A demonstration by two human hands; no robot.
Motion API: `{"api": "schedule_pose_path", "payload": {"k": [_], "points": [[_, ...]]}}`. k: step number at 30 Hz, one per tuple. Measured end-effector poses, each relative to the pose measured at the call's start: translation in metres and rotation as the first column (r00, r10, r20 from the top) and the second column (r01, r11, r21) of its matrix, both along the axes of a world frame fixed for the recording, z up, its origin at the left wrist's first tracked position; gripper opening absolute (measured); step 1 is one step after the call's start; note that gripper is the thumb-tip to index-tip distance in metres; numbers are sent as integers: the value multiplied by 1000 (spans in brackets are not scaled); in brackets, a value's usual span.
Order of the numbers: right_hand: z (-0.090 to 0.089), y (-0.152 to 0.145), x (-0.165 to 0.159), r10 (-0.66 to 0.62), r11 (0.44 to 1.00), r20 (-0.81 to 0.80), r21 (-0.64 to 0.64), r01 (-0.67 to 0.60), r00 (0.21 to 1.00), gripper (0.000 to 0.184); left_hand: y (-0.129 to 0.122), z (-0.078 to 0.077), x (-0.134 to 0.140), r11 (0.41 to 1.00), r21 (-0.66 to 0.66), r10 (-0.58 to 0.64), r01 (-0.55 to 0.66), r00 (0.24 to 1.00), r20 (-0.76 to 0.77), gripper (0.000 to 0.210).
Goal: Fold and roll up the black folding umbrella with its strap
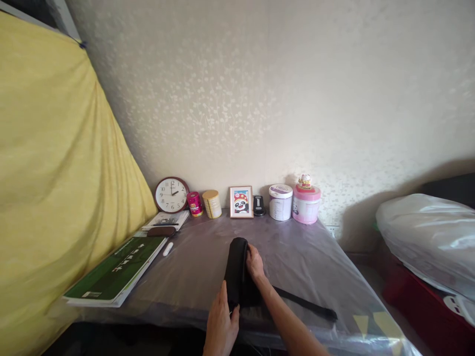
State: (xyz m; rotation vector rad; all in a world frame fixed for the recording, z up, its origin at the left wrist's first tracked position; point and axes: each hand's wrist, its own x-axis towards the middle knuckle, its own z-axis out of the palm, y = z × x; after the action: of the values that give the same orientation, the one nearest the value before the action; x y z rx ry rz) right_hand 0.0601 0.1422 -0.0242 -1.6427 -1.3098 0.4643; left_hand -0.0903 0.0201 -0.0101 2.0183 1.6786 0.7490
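Note:
A black, folded bundle (236,267), apparently of soft fabric, stands tilted at the front middle of the table; its exact kind I cannot tell. My left hand (222,319) grips its lower left end, thumb towards me and fingers along the side. Higher up, my right hand (255,264) is closed on its right edge, with the fingertips partly hidden behind the black material. From the bundle's lower right a black strap (306,302) runs out across the table.
On the left lie a green book (118,267), a brown case (161,231) and a white stick-like object (168,248). Along the wall stand a clock (171,195), several tins and tubs, and a picture frame (241,201). A yellow curtain (63,163) borders the left side of the table (196,277).

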Motion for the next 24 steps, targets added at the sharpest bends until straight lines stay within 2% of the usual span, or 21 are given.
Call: {"api": "schedule_pose_path", "payload": {"k": [7, 12, 18, 24], "points": [[-9, 3, -39, -72, 995, 52, 76, 68, 996, 47, 3, -13, -1, 998, 67, 2, -1, 1000, -28, 58], [-15, -1, -52, -109, 985, 99, 144, 94, 989, 49, 4, -16, 0, 995, 101, 10, 3, 992, -128, 54], [-12, 2, -48, -112, 991, 89, 81, 105, 990, 51, -4, 1, 12, 998, 59, 23, -4, 947, -319, 56], [-13, 11, -42, -118, 986, -25, 115, 120, 993, 51, -13, 22, 27, 999, -20, 30, -42, 912, -409, 64]]}}
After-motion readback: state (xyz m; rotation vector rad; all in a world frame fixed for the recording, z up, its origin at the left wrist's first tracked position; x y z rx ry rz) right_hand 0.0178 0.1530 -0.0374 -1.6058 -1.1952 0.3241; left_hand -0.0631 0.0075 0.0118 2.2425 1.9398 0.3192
